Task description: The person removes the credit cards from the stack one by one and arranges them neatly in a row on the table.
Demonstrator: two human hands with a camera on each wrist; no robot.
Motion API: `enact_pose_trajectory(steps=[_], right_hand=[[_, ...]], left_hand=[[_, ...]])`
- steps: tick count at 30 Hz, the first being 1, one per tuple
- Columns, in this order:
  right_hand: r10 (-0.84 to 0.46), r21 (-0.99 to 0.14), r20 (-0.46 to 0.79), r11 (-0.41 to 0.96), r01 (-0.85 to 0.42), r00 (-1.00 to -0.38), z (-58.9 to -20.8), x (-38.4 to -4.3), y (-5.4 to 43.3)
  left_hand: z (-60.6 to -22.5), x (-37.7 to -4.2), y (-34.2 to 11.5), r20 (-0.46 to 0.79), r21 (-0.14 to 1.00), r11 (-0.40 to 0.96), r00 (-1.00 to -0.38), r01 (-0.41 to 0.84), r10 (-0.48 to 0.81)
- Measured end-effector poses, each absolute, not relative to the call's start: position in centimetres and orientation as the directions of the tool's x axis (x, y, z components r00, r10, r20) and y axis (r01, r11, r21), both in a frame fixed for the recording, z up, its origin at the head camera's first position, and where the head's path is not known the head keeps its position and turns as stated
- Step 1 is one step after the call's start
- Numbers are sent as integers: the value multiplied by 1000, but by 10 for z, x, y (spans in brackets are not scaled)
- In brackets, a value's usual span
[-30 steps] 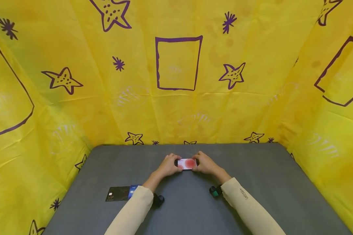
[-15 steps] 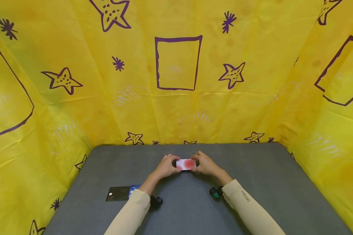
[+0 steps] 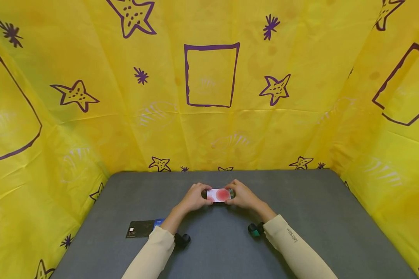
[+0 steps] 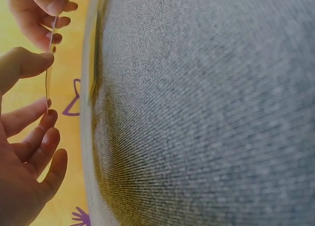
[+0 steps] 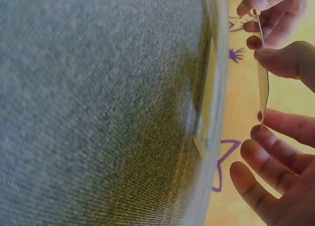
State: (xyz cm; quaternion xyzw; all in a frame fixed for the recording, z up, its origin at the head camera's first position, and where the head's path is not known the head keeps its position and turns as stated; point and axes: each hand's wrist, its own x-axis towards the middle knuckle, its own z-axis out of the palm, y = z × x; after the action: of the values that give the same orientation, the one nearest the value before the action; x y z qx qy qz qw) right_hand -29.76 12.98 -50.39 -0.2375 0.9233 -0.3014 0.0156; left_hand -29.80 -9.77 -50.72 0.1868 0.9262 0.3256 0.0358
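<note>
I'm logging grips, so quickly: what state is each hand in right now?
Left hand: holding one end of the red-and-white card, pinched by thumb and fingers.
Right hand: holding the card's other end, also pinched.

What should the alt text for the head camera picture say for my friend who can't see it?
A left hand and a right hand hold a white card with a red circle between them. Nearer, to the left, a black card and a partly hidden blue card lie on a grey table. Behind is a yellow sheet with purple stars.
</note>
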Motion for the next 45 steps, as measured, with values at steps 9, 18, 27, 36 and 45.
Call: enact_pose_trajectory(steps=[9,18,27,36,45], right_hand=[[-450,-578,120,693,-431,-885,-500,-291,124],[-477,-570,156,672,-473,-865,-499,-287,121],[-476,-574,162,667,-474,-865,-498,-283,116],[-481,-572,153,670,-474,-863,-497,-278,111],[-499,-565,168,658,-498,-850,-495,-273,105]], left_hand=[[-502,-285,-106,114,605,701,-913,377,392],[-502,-279,-110,77,625,711,-932,322,354],[-497,-271,-115,84,643,699,-936,313,342],[-497,-265,-121,79,639,703,-936,313,344],[-495,-260,-128,63,634,716,-942,293,330]])
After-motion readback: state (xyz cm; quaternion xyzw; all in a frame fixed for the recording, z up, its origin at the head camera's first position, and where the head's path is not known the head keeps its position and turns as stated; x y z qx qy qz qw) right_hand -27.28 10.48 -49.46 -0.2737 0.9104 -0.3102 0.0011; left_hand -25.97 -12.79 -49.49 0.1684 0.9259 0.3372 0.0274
